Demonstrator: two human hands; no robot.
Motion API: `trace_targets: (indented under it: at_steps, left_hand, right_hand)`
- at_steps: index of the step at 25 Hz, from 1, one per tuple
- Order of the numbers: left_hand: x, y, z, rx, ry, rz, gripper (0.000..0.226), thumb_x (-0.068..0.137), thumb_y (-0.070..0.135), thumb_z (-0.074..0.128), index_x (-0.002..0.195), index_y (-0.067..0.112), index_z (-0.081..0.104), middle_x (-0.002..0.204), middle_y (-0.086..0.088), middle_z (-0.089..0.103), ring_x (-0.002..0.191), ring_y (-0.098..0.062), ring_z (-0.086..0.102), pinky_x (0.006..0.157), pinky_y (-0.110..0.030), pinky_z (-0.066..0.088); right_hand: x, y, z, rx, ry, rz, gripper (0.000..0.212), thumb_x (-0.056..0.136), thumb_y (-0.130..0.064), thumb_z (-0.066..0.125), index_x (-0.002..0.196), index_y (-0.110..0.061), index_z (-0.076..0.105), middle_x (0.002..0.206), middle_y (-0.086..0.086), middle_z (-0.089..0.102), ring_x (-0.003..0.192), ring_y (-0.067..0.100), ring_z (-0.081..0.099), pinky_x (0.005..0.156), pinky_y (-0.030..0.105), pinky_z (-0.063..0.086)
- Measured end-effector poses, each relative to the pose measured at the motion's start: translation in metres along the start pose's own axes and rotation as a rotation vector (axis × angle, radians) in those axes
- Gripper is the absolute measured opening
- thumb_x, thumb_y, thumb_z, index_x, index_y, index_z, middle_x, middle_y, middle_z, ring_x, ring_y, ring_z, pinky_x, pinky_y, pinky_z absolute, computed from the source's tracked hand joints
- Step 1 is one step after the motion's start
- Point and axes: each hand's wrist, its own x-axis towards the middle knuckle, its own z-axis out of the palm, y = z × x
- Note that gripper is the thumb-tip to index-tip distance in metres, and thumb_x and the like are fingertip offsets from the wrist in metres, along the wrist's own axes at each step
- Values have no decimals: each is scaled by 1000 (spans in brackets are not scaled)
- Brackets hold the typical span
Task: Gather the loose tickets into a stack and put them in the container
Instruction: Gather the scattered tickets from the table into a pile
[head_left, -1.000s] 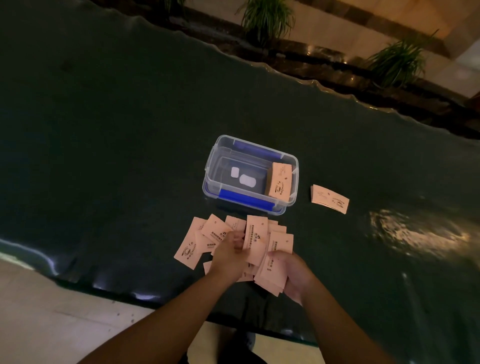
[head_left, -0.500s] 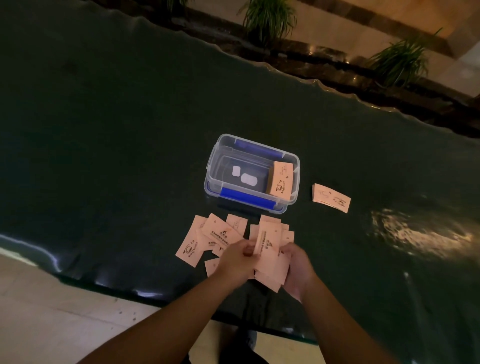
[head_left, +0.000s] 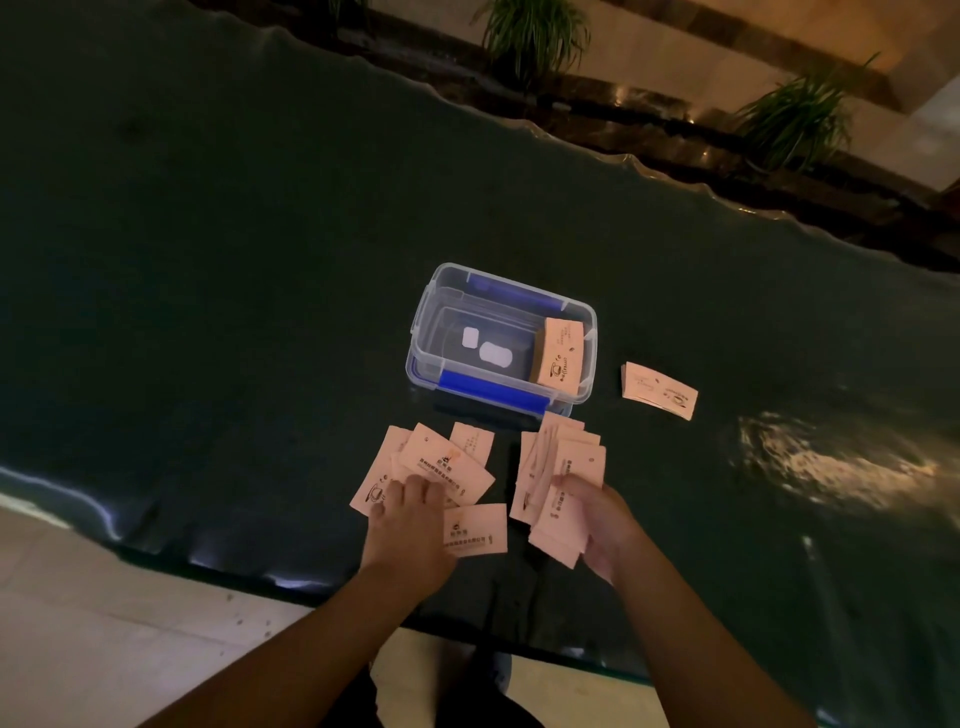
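1. Loose tickets (head_left: 441, 467): about five, fanned on dark table (head_left: 208, 260), under left hand (head_left: 410, 525), fingers spread flat.
2. Ticket bundle (head_left: 563, 493): one, clamped in right hand (head_left: 602, 525).
3. Container (head_left: 501, 340): one, open, holding one ticket stack (head_left: 558, 353).
4. Separate stack (head_left: 660, 389): one, right of container.

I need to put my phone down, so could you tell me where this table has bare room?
Bare: the wide stretch left of the container and beyond it; also right of the small stack. Crowded: between container and near edge, where loose tickets lie under both hands.
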Motion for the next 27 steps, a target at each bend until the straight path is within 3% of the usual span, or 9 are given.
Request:
trace_targets:
  at_steps: [3, 5, 11, 14, 18, 21, 24, 27]
  left_hand:
    - [3, -6, 3, 36, -8, 97, 73, 84, 53, 69, 146, 27, 41, 148, -3, 43, 133, -26, 40, 115, -51, 35]
    - [5, -7, 3, 86, -3, 157, 72, 82, 53, 69, 144, 28, 43, 147, -3, 42, 132, -27, 39, 114, -53, 35]
    - [25, -14, -19, 154, 146, 231, 70, 82, 50, 65, 146, 31, 44, 153, -4, 38, 138, -30, 35, 110, -55, 36]
    - [38, -20, -29, 58, 175, 160, 79, 82, 50, 67, 151, 31, 35, 156, -2, 37, 142, -29, 33, 113, -54, 35]
    - [42, -32, -24, -86, 211, -139, 94, 77, 62, 68, 155, 24, 30, 155, -4, 39, 141, -28, 37, 111, -52, 38]
    - [43, -40, -18, -171, 175, -239, 82, 81, 62, 65, 149, 24, 40, 149, -4, 47, 134, -29, 43, 107, -50, 42]
    - [43, -39, -15, -178, 167, -150, 65, 85, 54, 68, 139, 24, 49, 142, -3, 53, 131, -28, 45, 104, -47, 42]
    - [42, -36, -17, -191, 180, -117, 60, 87, 48, 70, 138, 24, 49, 142, -2, 54, 131, -26, 45, 105, -45, 42]
  right_hand:
    - [-3, -6, 4, -41, -41, 13, 36, 94, -14, 73, 128, -23, 62, 126, 14, 69, 115, 36, 66, 103, 63, 50]
    - [-5, -8, 7, -78, -78, 17, 32, 93, -14, 74, 122, -25, 64, 123, 14, 70, 113, 35, 67, 93, 58, 55]
    - [-7, -8, 16, -222, -153, -17, 34, 92, -11, 75, 119, -28, 65, 120, 9, 74, 109, 30, 70, 79, 48, 58]
    - [-4, -12, 26, -414, -234, -65, 44, 89, -13, 76, 127, -33, 63, 124, 3, 74, 113, 25, 69, 87, 46, 56]
    - [3, -18, 53, -715, -287, -179, 58, 84, -16, 81, 132, -38, 57, 125, -10, 67, 115, 17, 62, 89, 41, 51]
    - [10, -20, 73, -855, -304, -272, 62, 80, -14, 84, 127, -43, 56, 117, -15, 64, 123, 19, 62, 81, 31, 54]
    - [12, -16, 91, -1021, -274, -301, 80, 70, -25, 87, 141, -36, 53, 136, -1, 59, 128, 26, 59, 97, 46, 58]
    - [11, -11, 98, -1094, -216, -339, 81, 65, -33, 89, 138, -35, 54, 137, -2, 61, 128, 24, 58, 106, 55, 52]
